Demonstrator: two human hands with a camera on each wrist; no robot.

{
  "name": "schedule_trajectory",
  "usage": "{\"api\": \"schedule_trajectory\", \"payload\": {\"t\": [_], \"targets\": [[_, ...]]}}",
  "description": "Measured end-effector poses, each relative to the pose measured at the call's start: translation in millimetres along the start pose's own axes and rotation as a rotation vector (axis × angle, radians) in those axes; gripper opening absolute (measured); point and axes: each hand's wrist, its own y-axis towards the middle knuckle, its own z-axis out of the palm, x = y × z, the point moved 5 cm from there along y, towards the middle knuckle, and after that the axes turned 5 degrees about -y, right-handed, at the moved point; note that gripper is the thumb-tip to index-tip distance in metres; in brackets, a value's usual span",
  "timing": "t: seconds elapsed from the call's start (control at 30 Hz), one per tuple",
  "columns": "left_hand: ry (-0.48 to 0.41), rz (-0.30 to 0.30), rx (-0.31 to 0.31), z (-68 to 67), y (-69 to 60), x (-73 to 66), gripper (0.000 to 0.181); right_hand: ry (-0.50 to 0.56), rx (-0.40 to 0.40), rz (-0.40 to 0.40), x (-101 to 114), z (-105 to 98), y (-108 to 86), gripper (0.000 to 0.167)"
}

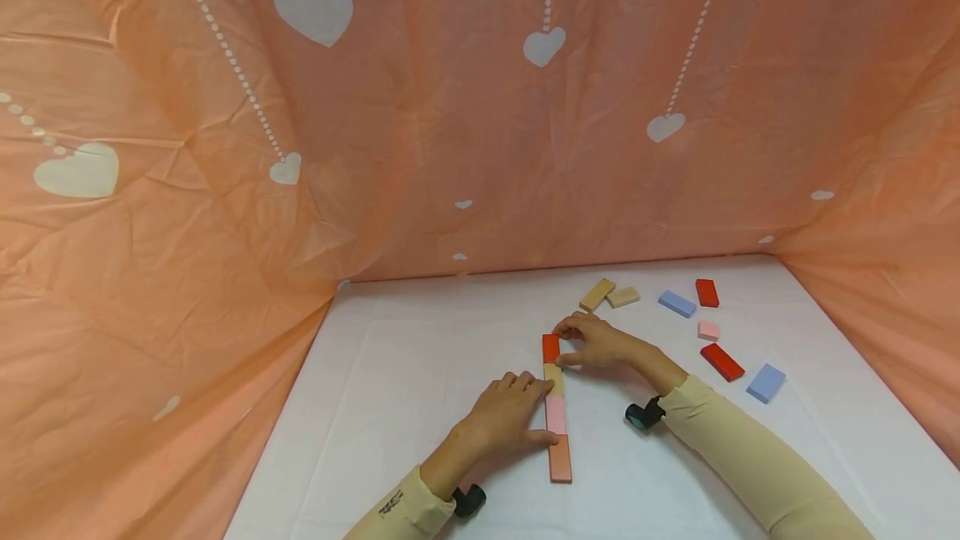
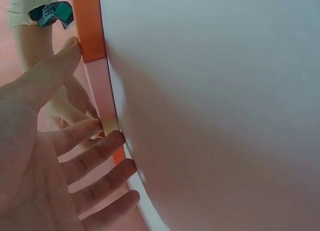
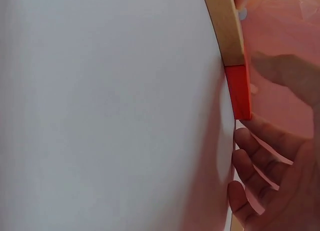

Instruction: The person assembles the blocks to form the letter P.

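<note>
A straight row of flat blocks runs away from the person in the head view: an orange block (image 1: 560,461) nearest, a pink block (image 1: 555,415), a plain wooden block (image 1: 553,375) and a red block (image 1: 551,347) at the far end. Along the row's left side lies the left hand (image 1: 506,415), fingers extended. Its index fingertip touches the wooden block and its thumb reaches the seam between pink and orange. The right hand (image 1: 600,342) is at the red block, index finger against the far end, thumb by its right side. In the right wrist view, the red block (image 3: 239,92) adjoins the wooden block (image 3: 225,28).
Right of the row lie loose blocks: two wooden ones (image 1: 597,295), a blue block (image 1: 677,303), another blue block (image 1: 766,383), a red block (image 1: 707,292), another red block (image 1: 722,362) and a small pink block (image 1: 708,330). An orange curtain (image 1: 480,148) surrounds the white table (image 1: 390,357).
</note>
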Motion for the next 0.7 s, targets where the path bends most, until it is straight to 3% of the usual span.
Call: {"api": "schedule_trajectory", "payload": {"t": [0.37, 0.7], "targets": [[-0.005, -0.002, 0.003, 1.3, 0.0, 1.0, 0.084, 0.013, -0.047, 0.0, 0.3, 1.6, 1.4, 0.04], [-0.068, -0.019, -0.009, -0.4, 4.4, 3.6, 0.078, 0.061, -0.057, 0.025, -1.6, 1.5, 1.1, 0.037]]}}
